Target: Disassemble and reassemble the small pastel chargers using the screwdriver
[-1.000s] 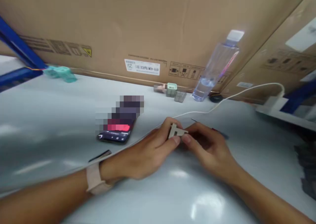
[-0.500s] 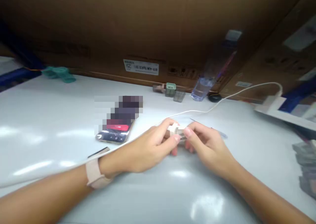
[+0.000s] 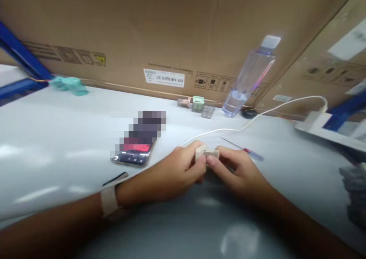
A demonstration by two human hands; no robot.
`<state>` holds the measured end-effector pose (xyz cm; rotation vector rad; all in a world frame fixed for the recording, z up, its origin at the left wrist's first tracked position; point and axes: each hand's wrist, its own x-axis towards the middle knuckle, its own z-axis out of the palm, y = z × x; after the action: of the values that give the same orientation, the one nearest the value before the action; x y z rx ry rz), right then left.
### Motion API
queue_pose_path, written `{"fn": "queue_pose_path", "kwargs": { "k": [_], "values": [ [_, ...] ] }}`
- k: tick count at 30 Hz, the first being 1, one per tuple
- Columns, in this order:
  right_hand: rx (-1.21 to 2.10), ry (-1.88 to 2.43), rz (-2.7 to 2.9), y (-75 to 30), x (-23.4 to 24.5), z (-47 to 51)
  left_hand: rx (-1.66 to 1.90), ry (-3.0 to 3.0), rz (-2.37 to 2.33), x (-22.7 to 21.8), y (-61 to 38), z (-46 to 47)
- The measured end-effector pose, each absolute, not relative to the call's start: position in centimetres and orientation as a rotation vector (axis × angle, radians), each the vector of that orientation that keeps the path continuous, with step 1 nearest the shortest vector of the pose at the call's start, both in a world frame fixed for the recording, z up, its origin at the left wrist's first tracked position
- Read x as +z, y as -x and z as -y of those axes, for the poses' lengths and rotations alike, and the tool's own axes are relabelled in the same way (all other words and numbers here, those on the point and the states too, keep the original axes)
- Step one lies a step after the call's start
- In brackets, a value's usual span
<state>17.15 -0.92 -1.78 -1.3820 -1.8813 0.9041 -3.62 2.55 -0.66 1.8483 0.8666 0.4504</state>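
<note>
Both of my hands meet over the white table (image 3: 57, 144), pinching one small beige plastic block (image 3: 206, 153) between their fingertips. My left hand (image 3: 171, 173), with a pale watch band on its wrist, grips the block's left side. My right hand (image 3: 237, 171) grips the right side with thumb and fingers curled. Most of the block is hidden by my fingers. A thin white cable (image 3: 228, 130) runs behind the hands.
A phone (image 3: 134, 152) lies left of my hands. A small screwdriver with a red and blue handle (image 3: 246, 151) lies just right of them. Small connector blocks (image 3: 200, 104), a water bottle (image 3: 246, 80) and a black cap stand before big cardboard boxes (image 3: 171, 30). A power strip (image 3: 314, 122) sits far right.
My hands have stayed at the same spot, turning the small block slightly between the fingertips. The screwdriver behind the right hand shows more now. The picture's brightness changed.
</note>
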Motion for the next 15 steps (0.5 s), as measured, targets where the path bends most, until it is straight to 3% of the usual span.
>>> {"fn": "queue_pose_path", "kwargs": {
  "k": [15],
  "values": [
    [1.005,1.435,1.77,-18.2,-1.7,0.2,0.574,-1.829,-0.875,-1.6,3.5,-2.7]
  ]
}}
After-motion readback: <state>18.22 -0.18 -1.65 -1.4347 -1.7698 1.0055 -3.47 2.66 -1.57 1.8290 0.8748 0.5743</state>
